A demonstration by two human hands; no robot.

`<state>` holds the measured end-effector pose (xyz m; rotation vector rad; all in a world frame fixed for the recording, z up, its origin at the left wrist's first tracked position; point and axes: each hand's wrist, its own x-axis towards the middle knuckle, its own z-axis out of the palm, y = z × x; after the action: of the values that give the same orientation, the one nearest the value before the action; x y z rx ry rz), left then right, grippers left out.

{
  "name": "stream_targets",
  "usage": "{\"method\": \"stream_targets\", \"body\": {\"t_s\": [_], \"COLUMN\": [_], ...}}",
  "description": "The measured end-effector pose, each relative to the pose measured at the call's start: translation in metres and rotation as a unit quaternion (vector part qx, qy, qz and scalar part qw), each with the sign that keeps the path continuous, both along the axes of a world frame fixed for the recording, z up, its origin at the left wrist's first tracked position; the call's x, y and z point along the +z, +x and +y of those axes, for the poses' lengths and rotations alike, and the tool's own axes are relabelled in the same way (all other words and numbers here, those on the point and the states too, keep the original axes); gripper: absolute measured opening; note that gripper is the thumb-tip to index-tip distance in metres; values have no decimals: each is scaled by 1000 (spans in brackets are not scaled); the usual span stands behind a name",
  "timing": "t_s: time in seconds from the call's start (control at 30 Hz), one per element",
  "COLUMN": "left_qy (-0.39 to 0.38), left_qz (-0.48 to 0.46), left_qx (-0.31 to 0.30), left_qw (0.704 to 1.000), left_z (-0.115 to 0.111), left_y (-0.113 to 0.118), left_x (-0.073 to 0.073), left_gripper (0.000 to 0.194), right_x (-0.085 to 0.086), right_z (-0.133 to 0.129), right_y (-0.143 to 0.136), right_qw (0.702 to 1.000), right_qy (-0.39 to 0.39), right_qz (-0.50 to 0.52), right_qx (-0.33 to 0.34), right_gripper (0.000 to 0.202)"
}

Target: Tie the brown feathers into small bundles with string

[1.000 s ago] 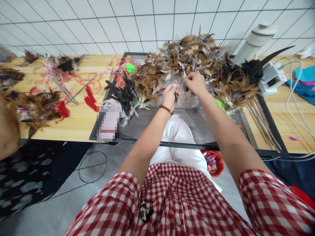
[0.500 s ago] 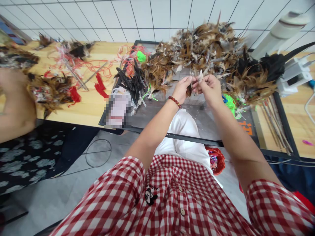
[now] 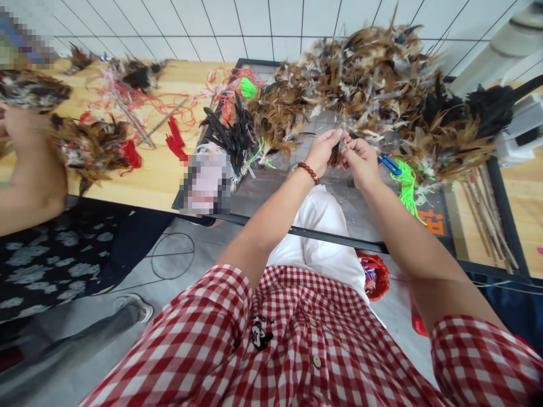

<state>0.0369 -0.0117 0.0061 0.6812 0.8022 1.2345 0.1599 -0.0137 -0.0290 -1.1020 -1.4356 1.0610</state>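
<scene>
My left hand (image 3: 321,151), with a red bead bracelet on the wrist, and my right hand (image 3: 360,161) meet over a glass-topped black frame (image 3: 297,230). Both pinch a small bunch of brown feathers (image 3: 339,148) between their fingertips. Just beyond the hands lies a big heap of brown, grey and black feathers (image 3: 365,79). A bundle of black feathers (image 3: 229,138) lies to the left of my left hand.
Blue-handled scissors (image 3: 389,165) and green cord (image 3: 407,189) lie right of my hands. Thin sticks (image 3: 487,220) rest at the right. Red string (image 3: 173,138) and feather bundles (image 3: 91,148) cover the wooden table (image 3: 156,181), where another person's arm (image 3: 31,181) works. A red basket (image 3: 375,277) sits below.
My two hands came together from slightly apart and now hold the small feather bunch jointly. The view shifted, bringing the person at the left further into the picture.
</scene>
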Motion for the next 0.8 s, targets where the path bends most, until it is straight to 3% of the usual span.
{"method": "stream_targets", "body": {"t_s": [0.13, 0.33, 0.5, 0.8], "left_qy": [-8, -7, 26, 13], "left_qz": [-6, -24, 2, 39], "left_qx": [14, 81, 73, -16], "left_qw": [1000, 996, 997, 999], "left_z": [2, 15, 13, 3], "left_y": [-2, -8, -4, 1], "left_x": [3, -8, -10, -3], "left_gripper": [24, 19, 22, 23], "right_x": [0, 8, 18, 16], "right_z": [0, -7, -12, -11], "right_y": [2, 0, -7, -7], "right_qw": [999, 995, 994, 993], "right_qy": [5, 42, 9, -31], "right_qz": [49, 88, 110, 115], "right_qx": [21, -20, -14, 6], "right_gripper": [47, 51, 62, 64]}}
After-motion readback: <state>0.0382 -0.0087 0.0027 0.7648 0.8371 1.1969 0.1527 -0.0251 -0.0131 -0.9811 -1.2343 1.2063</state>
